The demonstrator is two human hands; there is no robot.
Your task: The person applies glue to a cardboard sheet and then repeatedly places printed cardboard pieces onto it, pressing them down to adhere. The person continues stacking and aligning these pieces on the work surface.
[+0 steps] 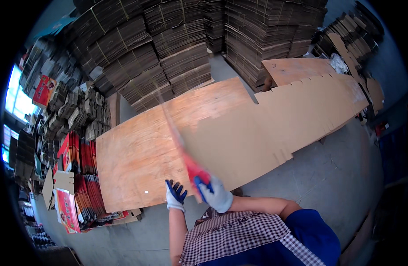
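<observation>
the cardboard sheet (239, 137) looks smooth and matt, the wooden tabletop (133, 153) scuffed.

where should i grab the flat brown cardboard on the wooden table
Probably by the near edge of the brown cardboard, coming from the near side of the wooden table: the cardboard lies flat, and that edge runs close along the table's own near edge, so it seems easiest to reach.

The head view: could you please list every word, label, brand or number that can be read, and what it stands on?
Checked apron: dark lettering, not quoted here.
Red carton at upper left: pale print, too small to read.
Red panel at lower left: print too small to read.
Red sheet in the right hand: too blurred.
</observation>
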